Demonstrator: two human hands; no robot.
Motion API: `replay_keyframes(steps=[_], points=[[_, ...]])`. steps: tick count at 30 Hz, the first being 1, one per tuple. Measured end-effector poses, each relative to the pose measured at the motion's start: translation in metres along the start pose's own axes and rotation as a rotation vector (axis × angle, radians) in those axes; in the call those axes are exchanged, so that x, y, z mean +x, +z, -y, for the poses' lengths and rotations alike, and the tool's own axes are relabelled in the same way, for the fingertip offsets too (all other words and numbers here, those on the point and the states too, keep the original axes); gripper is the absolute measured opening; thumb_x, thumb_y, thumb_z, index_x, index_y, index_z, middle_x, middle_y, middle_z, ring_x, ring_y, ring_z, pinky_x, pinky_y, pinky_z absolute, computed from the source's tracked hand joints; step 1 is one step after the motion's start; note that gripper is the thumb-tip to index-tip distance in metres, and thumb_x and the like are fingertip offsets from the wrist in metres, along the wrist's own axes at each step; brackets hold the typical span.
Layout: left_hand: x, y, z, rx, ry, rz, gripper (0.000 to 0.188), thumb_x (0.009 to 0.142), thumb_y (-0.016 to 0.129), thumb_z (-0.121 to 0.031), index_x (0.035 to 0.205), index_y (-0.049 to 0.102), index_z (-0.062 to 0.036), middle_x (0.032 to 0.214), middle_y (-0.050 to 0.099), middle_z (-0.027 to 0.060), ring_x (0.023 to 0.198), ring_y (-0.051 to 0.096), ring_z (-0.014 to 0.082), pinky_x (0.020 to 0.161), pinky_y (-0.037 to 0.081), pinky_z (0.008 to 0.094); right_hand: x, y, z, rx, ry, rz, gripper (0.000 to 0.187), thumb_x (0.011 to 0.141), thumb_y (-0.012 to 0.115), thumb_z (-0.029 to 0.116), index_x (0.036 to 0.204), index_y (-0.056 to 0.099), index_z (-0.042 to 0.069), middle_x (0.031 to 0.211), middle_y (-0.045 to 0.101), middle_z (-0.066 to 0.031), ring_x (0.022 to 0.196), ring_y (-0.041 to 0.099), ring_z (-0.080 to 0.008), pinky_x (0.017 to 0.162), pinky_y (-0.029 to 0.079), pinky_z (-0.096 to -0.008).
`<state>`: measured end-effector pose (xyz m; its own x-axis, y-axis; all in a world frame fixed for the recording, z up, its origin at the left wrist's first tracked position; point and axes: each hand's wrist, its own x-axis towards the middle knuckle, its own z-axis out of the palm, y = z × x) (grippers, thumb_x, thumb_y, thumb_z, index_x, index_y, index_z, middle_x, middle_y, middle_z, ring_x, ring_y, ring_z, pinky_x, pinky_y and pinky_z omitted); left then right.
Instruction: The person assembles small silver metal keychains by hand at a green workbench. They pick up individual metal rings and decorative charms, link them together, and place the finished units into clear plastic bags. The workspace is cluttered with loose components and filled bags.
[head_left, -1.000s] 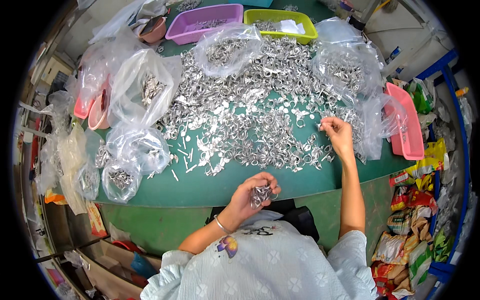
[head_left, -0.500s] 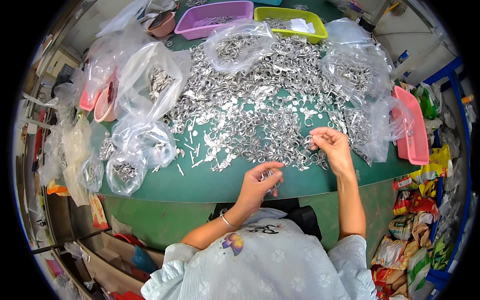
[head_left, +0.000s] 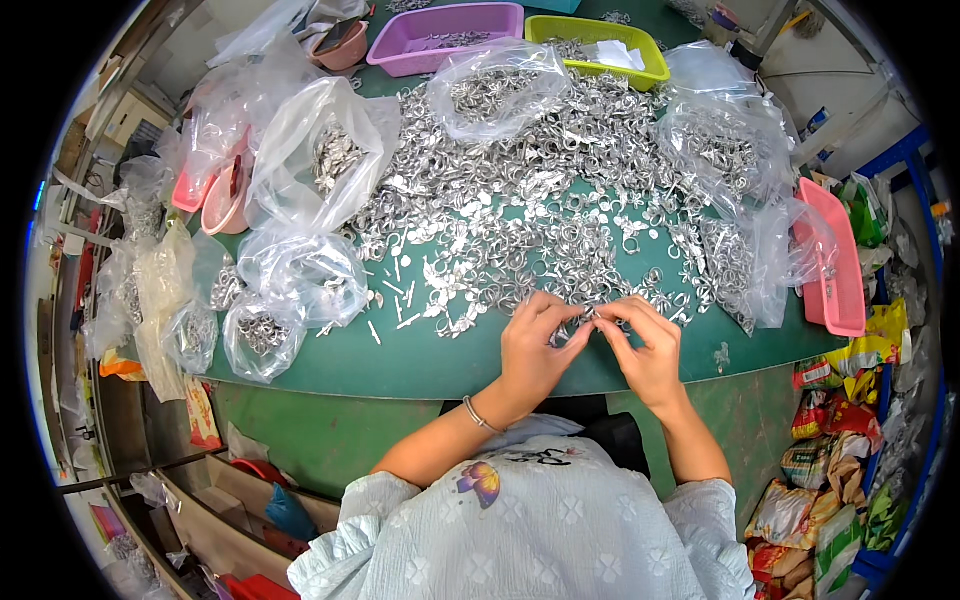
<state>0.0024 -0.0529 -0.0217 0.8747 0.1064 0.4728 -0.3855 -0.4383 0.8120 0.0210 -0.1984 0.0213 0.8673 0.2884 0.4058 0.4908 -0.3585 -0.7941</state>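
Note:
My left hand and my right hand meet at the fingertips over the near edge of a heap of silver metal rings. Small silver rings show between the curled fingers and thumb of my left hand. A pinch of my right thumb and forefinger closes at the same spot, on a small metal piece that looks like a ring; its exact shape is mostly hidden by the fingers. Just beyond both hands, more loose rings cover the green table.
Clear plastic bags of metal pieces stand at left, at the back and at right. Purple and yellow-green trays sit at the back. A pink tray is at the right edge. Thin metal strips lie left of the heap.
My right hand has come left from the heap's right side to my left hand. My left hand has risen slightly and turned, and the fingertips of both now meet.

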Motion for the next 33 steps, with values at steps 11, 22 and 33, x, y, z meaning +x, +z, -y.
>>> replay_keyframes(steps=[11,22,33], points=[[0.009,-0.012,-0.003,-0.442,-0.544,0.122,0.009,0.074,0.063,0.000,0.083,0.062,-0.0004,0.080,0.059,0.0041,0.060,0.052,0.0063,0.049,0.042,0.0196,-0.006,0.012,-0.004,0.119,0.073,0.070,0.022,0.077,0.059,0.001,0.099,0.056,-0.003,0.095,0.056,-0.0123,0.083,0.055,-0.0220,0.073,0.044,-0.0278],[0.008,-0.021,-0.008,-0.577,-0.550,0.238,0.008,0.078,0.063,-0.004,0.085,0.062,0.0009,0.085,0.059,0.0042,0.057,0.050,0.0048,0.046,0.040,0.0168,-0.007,0.014,-0.001,0.229,0.098,0.007,0.018,0.074,0.065,0.000,0.091,0.060,-0.003,0.088,0.056,-0.0089,0.076,0.054,-0.0136,0.068,0.044,-0.0245],[0.006,-0.024,-0.010,-0.728,-0.691,0.259,0.018,0.076,0.064,-0.002,0.094,0.061,-0.0014,0.079,0.058,0.0001,0.058,0.050,0.0046,0.046,0.039,0.0169,-0.012,0.026,-0.006,0.512,0.226,-0.051,0.023,0.079,0.059,-0.002,0.102,0.056,-0.005,0.104,0.053,-0.0116,0.090,0.054,-0.0132,0.074,0.047,-0.0235]])
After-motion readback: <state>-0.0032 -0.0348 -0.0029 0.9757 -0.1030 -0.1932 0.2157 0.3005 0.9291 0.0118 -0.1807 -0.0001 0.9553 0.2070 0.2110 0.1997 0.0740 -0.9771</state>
